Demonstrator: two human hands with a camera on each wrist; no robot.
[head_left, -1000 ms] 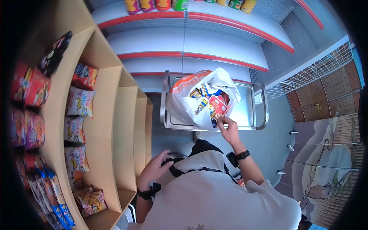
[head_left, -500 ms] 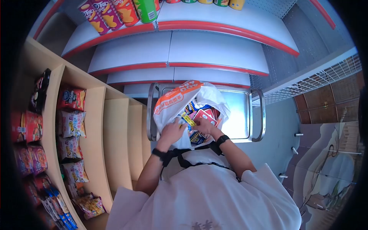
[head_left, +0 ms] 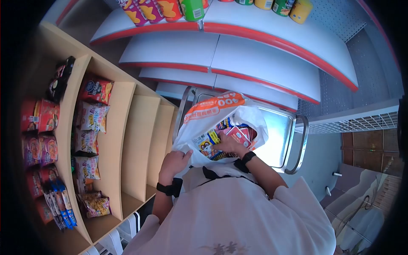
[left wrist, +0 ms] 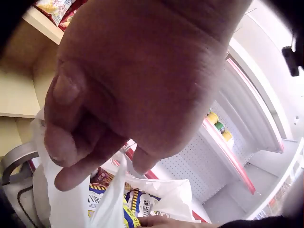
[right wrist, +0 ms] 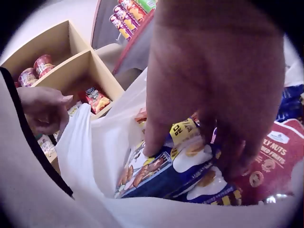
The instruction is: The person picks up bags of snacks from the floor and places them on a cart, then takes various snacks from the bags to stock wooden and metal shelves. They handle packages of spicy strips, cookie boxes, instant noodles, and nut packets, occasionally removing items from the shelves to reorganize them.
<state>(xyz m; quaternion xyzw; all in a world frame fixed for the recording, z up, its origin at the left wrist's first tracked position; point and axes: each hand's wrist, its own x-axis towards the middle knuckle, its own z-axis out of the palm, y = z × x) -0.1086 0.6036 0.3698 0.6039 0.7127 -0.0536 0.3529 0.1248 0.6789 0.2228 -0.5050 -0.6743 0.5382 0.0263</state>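
A white plastic bag [head_left: 193,127] with orange print sits on a metal cart [head_left: 276,140], its mouth open toward me. At the bag's near left edge my left hand [head_left: 173,163] grips the plastic with curled fingers, and the film is drawn up toward it in the right wrist view. Inside the mouth, my right hand [head_left: 231,144] grips a blue, white and yellow snack packet [right wrist: 161,166], thumb on the near face and fingers over the far side. Beside it lie red nut packets [right wrist: 275,159] and more blue packets, partly hidden by the hand and bag.
On the left stands a wooden shelf unit [head_left: 127,148] with bagged snacks [head_left: 91,117] and cup noodles [head_left: 40,148]. Ahead, white shelves [head_left: 178,51] with red edges carry chip canisters [head_left: 170,8] on top. A cart handle [head_left: 304,144] rises at the right.
Both hands came to the bag. The left then drew back to its near left edge, while the right took hold of a packet inside. The bag now sits closer, and the head view has shifted.
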